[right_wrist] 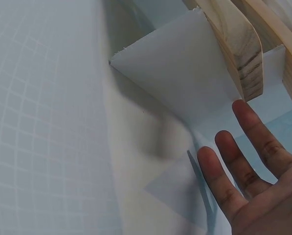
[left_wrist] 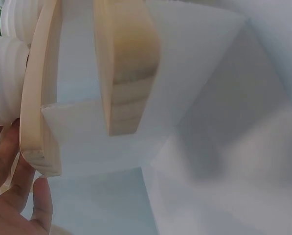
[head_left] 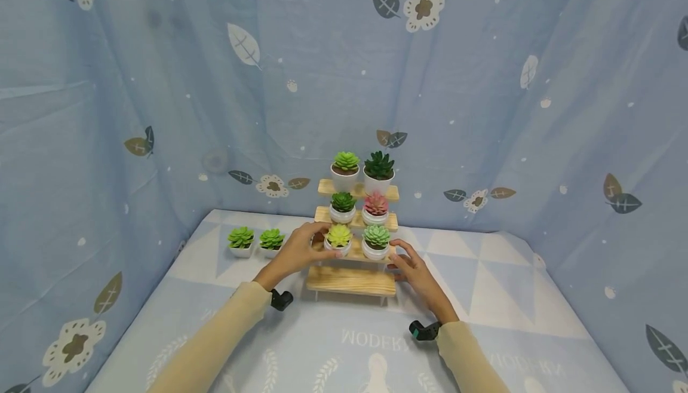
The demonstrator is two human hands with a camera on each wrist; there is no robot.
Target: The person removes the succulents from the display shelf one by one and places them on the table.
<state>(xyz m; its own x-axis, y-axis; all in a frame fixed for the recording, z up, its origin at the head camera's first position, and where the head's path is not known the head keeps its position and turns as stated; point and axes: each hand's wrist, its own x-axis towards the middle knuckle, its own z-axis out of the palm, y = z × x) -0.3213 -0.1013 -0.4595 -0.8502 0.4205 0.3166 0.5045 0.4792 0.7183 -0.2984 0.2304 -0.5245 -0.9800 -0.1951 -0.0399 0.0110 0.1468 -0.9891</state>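
Note:
A small stepped shelf with pale wooden boards (head_left: 352,281) and white side panels (right_wrist: 160,63) stands on the table. My left hand (head_left: 301,249) grips a yellow-green succulent (head_left: 338,235) in a white pot (left_wrist: 5,81), at the left of the second board from the bottom. Its thumb is at the pot's front and its index finger behind. To the right on that board sits a pale green succulent (head_left: 376,236) in a white pot. My right hand (head_left: 418,275) is at the board's right end, fingers fairly straight, a fingertip (right_wrist: 243,107) right at the wood.
Higher up are a dark green succulent (head_left: 343,202) and a pink one (head_left: 375,203), with a bright green (head_left: 346,161) and a deep green one (head_left: 378,166) on top. Two small potted succulents (head_left: 240,238) stand left on the patterned tablecloth (head_left: 484,285). A blue curtain (head_left: 322,82) hangs behind.

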